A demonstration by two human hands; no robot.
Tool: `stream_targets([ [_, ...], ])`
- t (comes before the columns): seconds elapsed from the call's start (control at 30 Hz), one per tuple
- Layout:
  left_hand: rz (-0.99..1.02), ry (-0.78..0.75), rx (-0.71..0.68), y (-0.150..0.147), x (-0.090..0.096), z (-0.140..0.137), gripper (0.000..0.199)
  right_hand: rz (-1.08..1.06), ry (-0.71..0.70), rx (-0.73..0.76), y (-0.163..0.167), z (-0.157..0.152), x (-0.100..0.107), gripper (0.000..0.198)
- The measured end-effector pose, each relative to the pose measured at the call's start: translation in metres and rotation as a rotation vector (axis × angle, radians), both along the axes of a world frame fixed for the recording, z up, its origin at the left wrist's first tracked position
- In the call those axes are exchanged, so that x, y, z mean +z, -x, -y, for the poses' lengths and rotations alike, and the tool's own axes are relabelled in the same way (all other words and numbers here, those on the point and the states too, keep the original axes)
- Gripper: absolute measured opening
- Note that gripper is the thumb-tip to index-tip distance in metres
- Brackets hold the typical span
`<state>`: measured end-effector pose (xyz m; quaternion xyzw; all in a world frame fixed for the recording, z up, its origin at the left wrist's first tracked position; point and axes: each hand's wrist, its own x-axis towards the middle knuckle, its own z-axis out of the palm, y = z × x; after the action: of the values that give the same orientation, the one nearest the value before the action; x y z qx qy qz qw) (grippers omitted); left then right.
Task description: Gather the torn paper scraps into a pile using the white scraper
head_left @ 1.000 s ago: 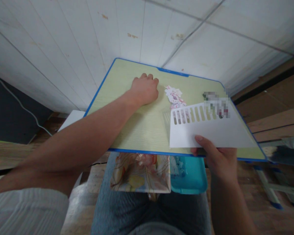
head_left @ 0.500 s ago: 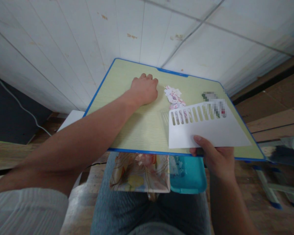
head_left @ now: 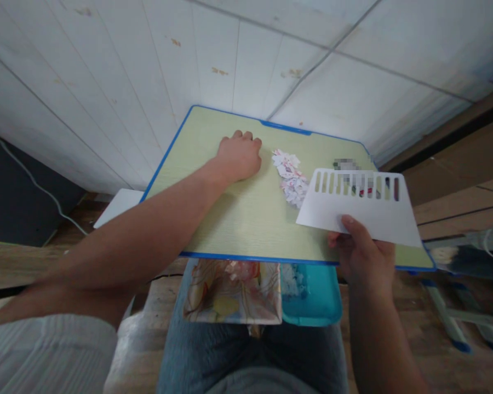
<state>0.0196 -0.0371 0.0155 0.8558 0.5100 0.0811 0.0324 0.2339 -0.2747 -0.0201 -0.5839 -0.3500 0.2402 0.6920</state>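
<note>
My right hand [head_left: 363,254] grips the lower edge of a flat white card with a row of long slots [head_left: 353,210], thumb on top. The card is held tilted above the right part of a folding table [head_left: 230,230]. Left of the card, and partly behind it, lies a pile of small white paper pieces with pinkish print [head_left: 290,175]. My left hand [head_left: 240,156] rests palm down on the tabletop, left of the pile and apart from it. Its fingers are curled under, so whatever they may hold is hidden.
A pixelated dark object [head_left: 349,164] lies behind the card. Below the table's front edge, a patterned box [head_left: 267,317] with crumpled wrapping and a turquoise tray [head_left: 324,314] with whitish bits sit over my lap. A white panelled wall [head_left: 213,49] stands behind the table.
The slotted card has swung right and tilted in my right hand, showing more of the paper pile. My left hand stays curled in about the same place; the view has shifted slightly.
</note>
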Motion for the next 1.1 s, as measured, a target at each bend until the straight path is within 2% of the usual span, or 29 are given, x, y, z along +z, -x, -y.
stream_targets([
  [0.3, 0.051, -0.014, -0.025, 0.006, -0.002, -0.001, 0.053, 0.188, 0.127, -0.002, -0.005, 0.005, -0.001, 0.032],
  [0.47, 0.096, -0.014, 0.005, 0.005, -0.009, -0.002, 0.050, 0.325, 0.181, -0.009, 0.000, 0.005, 0.005, 0.043],
  [0.63, 0.144, -0.024, 0.019, 0.005, -0.019, -0.008, 0.043, 0.367, 0.196, 0.007, 0.002, 0.007, 0.003, 0.046],
  [0.83, 0.220, -0.044, 0.005, 0.010, -0.029, -0.020, 0.042, 0.269, 0.150, 0.074, 0.001, 0.005, -0.002, 0.034],
  [1.0, 0.288, -0.059, -0.023, 0.015, -0.035, -0.034, 0.044, 0.350, 0.143, 0.178, 0.005, 0.009, 0.005, 0.047],
  [1.1, 0.318, -0.061, -0.014, 0.017, -0.038, -0.039, 0.044, 0.373, 0.154, 0.188, 0.011, 0.016, 0.009, 0.051],
])
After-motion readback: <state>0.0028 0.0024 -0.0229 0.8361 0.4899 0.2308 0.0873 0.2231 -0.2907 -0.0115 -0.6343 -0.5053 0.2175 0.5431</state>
